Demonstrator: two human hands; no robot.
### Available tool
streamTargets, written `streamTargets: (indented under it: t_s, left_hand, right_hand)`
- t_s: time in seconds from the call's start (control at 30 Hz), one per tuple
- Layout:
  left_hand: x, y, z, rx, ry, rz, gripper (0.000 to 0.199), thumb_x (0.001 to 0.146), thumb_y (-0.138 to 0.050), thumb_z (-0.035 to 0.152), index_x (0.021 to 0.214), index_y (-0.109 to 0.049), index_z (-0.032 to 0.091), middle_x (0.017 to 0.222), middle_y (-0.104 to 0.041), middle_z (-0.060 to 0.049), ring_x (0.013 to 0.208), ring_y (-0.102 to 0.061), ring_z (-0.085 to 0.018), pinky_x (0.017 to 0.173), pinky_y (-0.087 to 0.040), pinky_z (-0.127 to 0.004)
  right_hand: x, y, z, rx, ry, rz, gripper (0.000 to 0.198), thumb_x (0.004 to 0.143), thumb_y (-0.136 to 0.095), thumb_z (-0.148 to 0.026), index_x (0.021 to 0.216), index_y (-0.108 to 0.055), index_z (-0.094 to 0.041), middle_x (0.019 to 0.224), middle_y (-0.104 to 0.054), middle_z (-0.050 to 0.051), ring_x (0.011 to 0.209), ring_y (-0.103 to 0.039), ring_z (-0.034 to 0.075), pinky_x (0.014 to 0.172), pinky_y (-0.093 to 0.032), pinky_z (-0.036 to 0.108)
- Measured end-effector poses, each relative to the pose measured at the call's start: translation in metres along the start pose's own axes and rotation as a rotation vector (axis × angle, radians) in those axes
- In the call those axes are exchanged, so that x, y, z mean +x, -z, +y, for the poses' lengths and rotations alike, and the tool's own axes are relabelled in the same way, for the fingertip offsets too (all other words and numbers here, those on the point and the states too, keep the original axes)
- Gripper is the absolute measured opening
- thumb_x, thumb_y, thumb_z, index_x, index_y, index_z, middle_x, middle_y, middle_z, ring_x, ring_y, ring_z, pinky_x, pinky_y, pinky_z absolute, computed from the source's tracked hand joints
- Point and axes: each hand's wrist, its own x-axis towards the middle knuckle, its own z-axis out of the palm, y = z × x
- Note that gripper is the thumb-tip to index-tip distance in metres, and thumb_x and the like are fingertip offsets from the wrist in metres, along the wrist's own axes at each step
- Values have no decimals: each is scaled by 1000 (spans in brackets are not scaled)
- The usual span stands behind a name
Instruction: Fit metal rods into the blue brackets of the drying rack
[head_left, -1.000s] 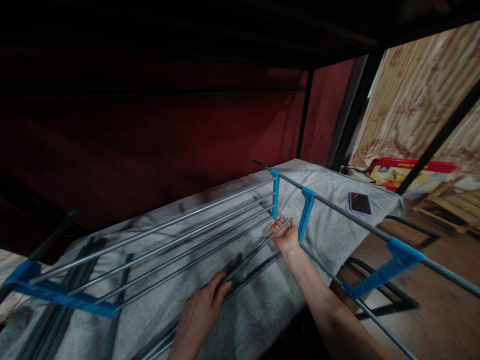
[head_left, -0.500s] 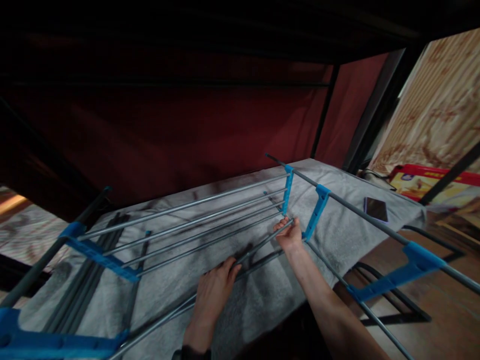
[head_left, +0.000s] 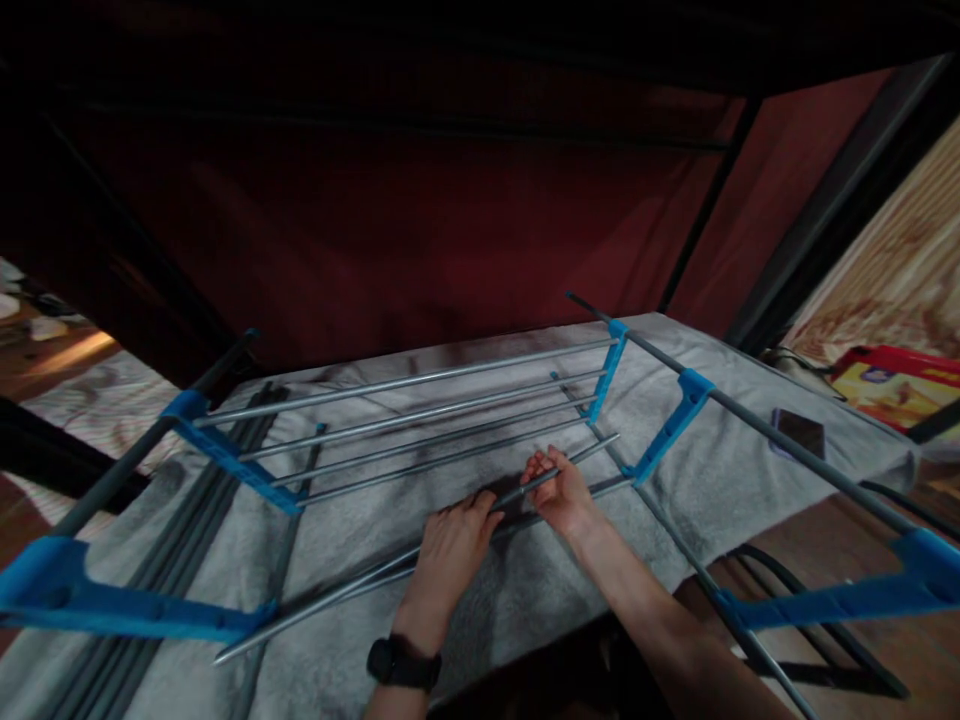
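Note:
A thin metal tube (head_left: 592, 450) lies diagonally across the blue-and-grey rack frame, its near-left end bare and its far-right end short of the right bracket. My left hand (head_left: 456, 545) is closed over its middle from above, with a dark watch (head_left: 403, 662) on the wrist. My right hand (head_left: 559, 492) is closed lightly round the tube farther right, fingertips curled upward. Just beneath runs a second tube (head_left: 611, 487), reaching the blue bracket (head_left: 669, 430) on the right. At the back, several tubes span between the blue left bracket (head_left: 240, 465) and the blue right bracket (head_left: 606, 370).
A grey cloth (head_left: 360, 620) covers the surface under the rack. Several loose grey tubes (head_left: 199, 510) lie at the left. A phone (head_left: 799, 432) rests on the right, near a red-and-yellow box (head_left: 900, 385). A dark red panel (head_left: 450, 240) stands behind.
My right hand has slid left along the tube, away from its right end, which now shows bare. The tube's near-left end has come into view. The camera view has shifted.

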Motion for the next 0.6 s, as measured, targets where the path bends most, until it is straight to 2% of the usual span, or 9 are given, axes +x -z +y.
streamTargets:
  t_s: [0.13, 0.27, 0.37, 0.47, 0.6]
  left_hand:
    - [-3, -3, 0, -20, -19, 22, 23, 99, -44, 31, 116, -59, 27, 106, -71, -4, 98, -68, -20, 81, -47, -31]
    - [-8, 1, -5, -7, 29, 30, 18, 98, -46, 31, 107, -60, 25, 101, -70, -3, 94, -68, -21, 78, -48, -32]
    - [-13, 5, -10, 10, 91, 36, 16, 96, -49, 33, 103, -61, 24, 101, -69, -4, 92, -68, -21, 78, -48, -33]
    - [-19, 7, -17, 21, 125, 52, 16, 96, -47, 26, 103, -61, 23, 99, -69, -4, 91, -67, -20, 79, -49, -32]
    - [-26, 6, -24, 35, 166, 76, 25, 94, -40, 14, 102, -62, 22, 97, -70, -4, 91, -67, -19, 81, -49, -33]
  right_hand:
    - [-6, -3, -17, 55, 0, 89, 32, 98, -45, -38, 74, -53, -18, 61, -58, -1, 54, -56, 10, 52, -51, 23]
    - [-8, 4, -43, 83, 0, 127, 36, 100, -35, -39, 74, -49, -19, 58, -50, -3, 49, -49, 9, 46, -47, 21]
    - [-6, 13, -55, 50, 0, 103, 29, 99, -34, -31, 77, -49, -19, 60, -48, -4, 49, -48, 9, 45, -47, 21]
    - [-3, 21, -59, -28, 21, 99, 17, 90, -39, -13, 79, -49, -19, 66, -50, -3, 54, -52, 9, 48, -50, 22]
    - [-1, 23, -60, -89, -30, 174, 22, 80, -40, -1, 86, -53, -18, 74, -53, -1, 59, -56, 10, 49, -55, 24]
